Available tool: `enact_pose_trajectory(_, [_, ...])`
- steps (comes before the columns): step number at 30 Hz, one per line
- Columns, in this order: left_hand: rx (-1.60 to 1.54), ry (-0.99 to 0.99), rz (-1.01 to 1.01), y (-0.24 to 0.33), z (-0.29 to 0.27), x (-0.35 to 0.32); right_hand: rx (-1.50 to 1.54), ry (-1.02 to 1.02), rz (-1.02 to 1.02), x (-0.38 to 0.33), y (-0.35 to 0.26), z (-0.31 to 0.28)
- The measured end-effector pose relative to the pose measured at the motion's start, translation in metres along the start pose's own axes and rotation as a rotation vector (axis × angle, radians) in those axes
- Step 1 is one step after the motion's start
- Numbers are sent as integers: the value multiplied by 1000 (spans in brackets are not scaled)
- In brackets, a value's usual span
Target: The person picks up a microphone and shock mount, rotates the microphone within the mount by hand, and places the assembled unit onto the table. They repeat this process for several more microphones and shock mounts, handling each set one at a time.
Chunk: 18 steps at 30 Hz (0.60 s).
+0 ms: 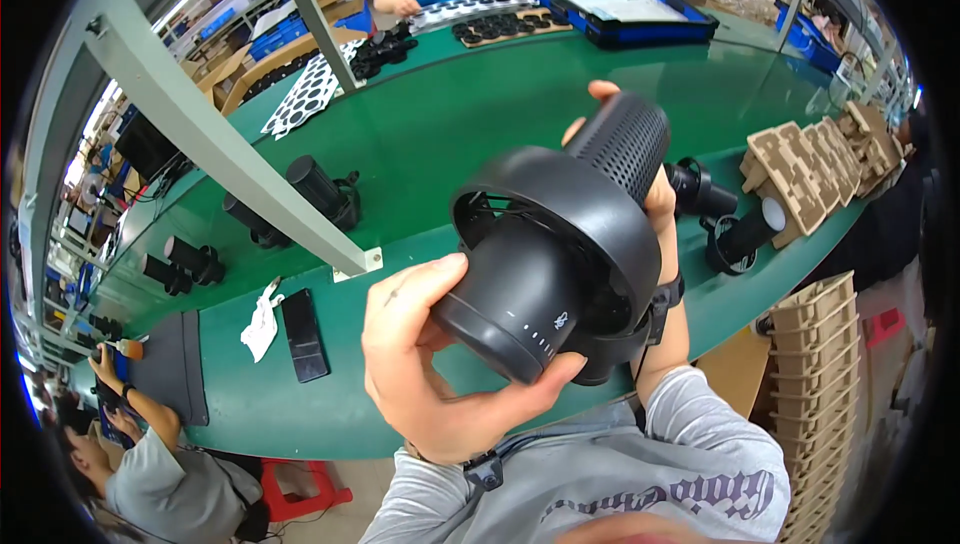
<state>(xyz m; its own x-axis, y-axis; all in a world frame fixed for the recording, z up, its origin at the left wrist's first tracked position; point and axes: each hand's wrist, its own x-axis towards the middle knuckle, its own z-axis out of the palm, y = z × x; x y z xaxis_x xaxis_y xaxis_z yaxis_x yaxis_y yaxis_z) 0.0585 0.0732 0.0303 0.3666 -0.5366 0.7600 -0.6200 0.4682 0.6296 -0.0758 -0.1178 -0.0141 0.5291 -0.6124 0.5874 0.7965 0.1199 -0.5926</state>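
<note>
I hold a black fan-like device [560,244] up close in front of me, above the green conveyor belt [450,124]. It has a round ring housing, a smooth cylindrical hub facing me with small white marks, and a perforated cylindrical handle [622,142] pointing away. My left hand [425,364] cups the hub from below and the left, thumb on its top edge. My right hand [650,194] wraps the perforated handle from behind, mostly hidden by the device.
Several more black devices [320,189] stand on the belt at left, others [725,224] at right. Brown moulded pulp trays [810,164] lie at right, a stack [820,364] beside me. A black phone [303,334] and white rag [262,322] lie near. Other people work across and at lower left.
</note>
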Motion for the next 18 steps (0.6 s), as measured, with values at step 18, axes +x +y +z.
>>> enact_pose_trajectory(18, [-57, -16, 135, -7, -2, 8, -32, 54, 134, 0, 4, 21])
